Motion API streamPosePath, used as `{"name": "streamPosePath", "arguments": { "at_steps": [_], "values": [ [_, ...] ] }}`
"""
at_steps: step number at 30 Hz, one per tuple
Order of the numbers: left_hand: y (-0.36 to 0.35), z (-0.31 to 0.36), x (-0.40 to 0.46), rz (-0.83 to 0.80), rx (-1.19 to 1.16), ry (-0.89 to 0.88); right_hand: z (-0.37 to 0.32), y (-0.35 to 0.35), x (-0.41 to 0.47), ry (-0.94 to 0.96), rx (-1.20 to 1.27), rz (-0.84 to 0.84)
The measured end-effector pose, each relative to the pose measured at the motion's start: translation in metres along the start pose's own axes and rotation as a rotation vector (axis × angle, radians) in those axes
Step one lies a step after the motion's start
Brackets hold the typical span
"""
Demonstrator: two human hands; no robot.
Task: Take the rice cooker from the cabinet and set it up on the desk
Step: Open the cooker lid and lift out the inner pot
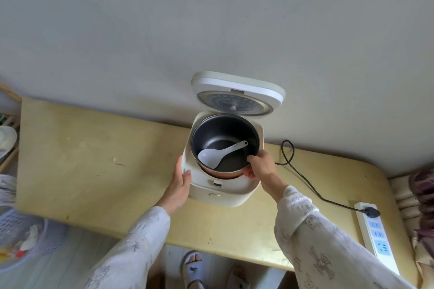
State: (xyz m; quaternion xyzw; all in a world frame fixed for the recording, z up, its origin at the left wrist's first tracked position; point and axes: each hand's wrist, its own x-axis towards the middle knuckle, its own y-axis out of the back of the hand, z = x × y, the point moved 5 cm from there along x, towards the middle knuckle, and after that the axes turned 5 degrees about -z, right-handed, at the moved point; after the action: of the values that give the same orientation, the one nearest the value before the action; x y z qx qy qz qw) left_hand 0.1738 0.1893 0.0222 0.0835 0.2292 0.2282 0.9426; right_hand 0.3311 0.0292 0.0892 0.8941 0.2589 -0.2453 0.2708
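Observation:
A white rice cooker [220, 191] stands on the yellow desk [94, 159] against the wall, its lid [237, 91] raised. The dark inner pot [218, 134] sits tilted, partly lifted out so its copper outside shows at the front. A white rice spoon [218, 153] lies inside the pot. My right hand [261, 164] grips the pot's right rim, thumb inside. My left hand [182, 177] rests flat against the cooker's left side. The black cord [305, 182] runs from the cooker to a white power strip [375, 232], where its plug is inserted.
A lilac plastic basket [21, 234] with rubbish stands on the floor at lower left. A wooden rack with a white bowl [7, 138] is at the left edge. Folded fabric [420, 195] lies right of the desk. My slippered foot [193, 267] is under the desk's front edge.

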Motion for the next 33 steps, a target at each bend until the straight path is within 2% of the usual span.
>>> {"name": "streamPosePath", "arguments": {
  "at_steps": [6,9,12,16,21,25,28,33],
  "values": [
    [0.008,0.000,-0.004,-0.097,-0.028,0.121,-0.033,0.004,-0.021,0.113,0.030,-0.029],
    [0.025,0.015,-0.004,0.055,-0.069,0.058,-0.047,0.013,-0.031,0.121,0.117,-0.082],
    [0.040,0.054,-0.009,0.225,-0.240,-0.062,-0.051,0.015,-0.039,0.104,0.202,-0.164],
    [0.060,0.100,-0.016,0.299,-0.411,-0.213,-0.050,0.006,-0.046,0.096,0.329,-0.259],
    [0.077,0.111,-0.016,0.293,-0.268,-0.228,-0.046,-0.010,-0.050,0.086,0.398,-0.356],
    [0.099,0.101,-0.024,0.418,-0.199,-0.159,-0.050,-0.035,-0.055,0.121,0.383,-0.484],
    [0.118,0.089,-0.034,0.454,-0.112,-0.104,-0.057,-0.054,-0.057,0.158,0.330,-0.551],
    [0.141,0.064,-0.042,0.445,-0.105,0.023,-0.081,-0.076,-0.060,0.233,0.191,-0.605]
  ]
}}
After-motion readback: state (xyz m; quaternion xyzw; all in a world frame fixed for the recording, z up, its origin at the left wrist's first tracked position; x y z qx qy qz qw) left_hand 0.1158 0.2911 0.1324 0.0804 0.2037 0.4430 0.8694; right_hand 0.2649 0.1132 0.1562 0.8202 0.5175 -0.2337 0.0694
